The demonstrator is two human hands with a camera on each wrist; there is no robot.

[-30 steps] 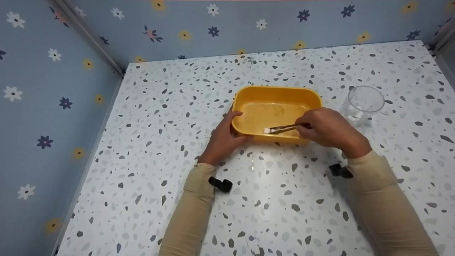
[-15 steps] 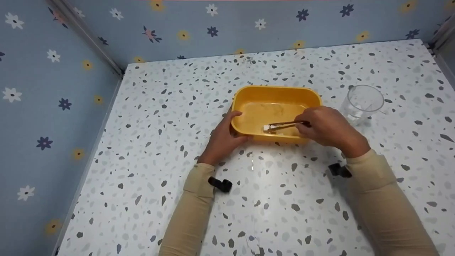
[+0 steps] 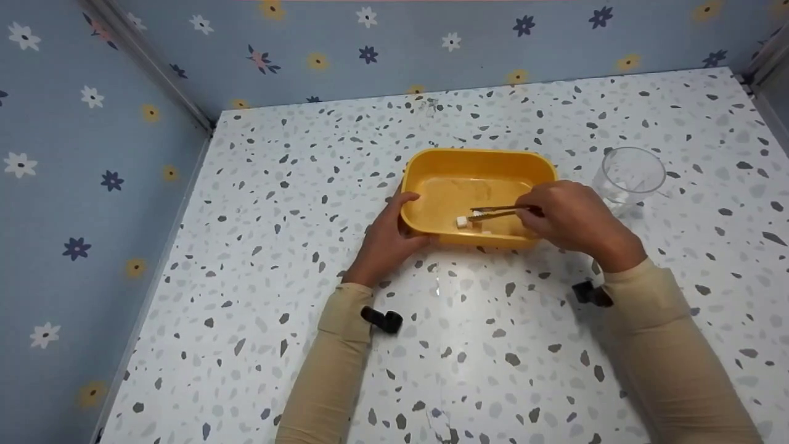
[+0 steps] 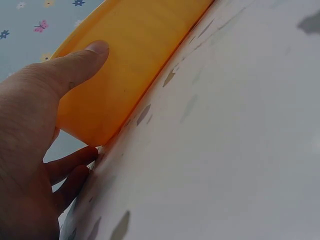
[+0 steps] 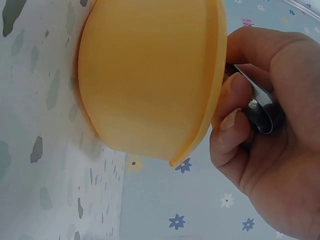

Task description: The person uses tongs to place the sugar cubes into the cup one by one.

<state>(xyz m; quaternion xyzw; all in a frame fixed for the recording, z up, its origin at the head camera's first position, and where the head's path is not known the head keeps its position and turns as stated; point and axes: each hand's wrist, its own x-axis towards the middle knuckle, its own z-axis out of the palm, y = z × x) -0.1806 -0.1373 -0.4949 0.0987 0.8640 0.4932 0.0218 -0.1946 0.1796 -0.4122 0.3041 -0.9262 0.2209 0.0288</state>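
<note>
Steadying the yellow tray (image 3: 441, 200) with your left hand (image 3: 388, 243), you grip its left end near the front corner: your thumb lies flat along the outer front wall, a finger bends over the left rim, and two other fingertips reach down beside the base, close to the speckled table (image 3: 271, 234). Your right hand (image 3: 573, 219), curled tightly, pinches the metal tongs (image 3: 494, 215) near their bent end, just over the tray's right front part; you can't tell from these views whether its knuckles touch the rim. The tongs slant down to the left into the tray, their tips a little apart. One small white piece (image 3: 478, 213) sits at the tips, though whether it is squeezed there can't be told. Just left of the tips lies a white cube (image 3: 461, 222), on the tray floor near the front wall, well apart from both hands. Beyond your right hand, to the right of the tray, stands a clear cup (image 3: 635, 166) with white pieces inside.
</note>
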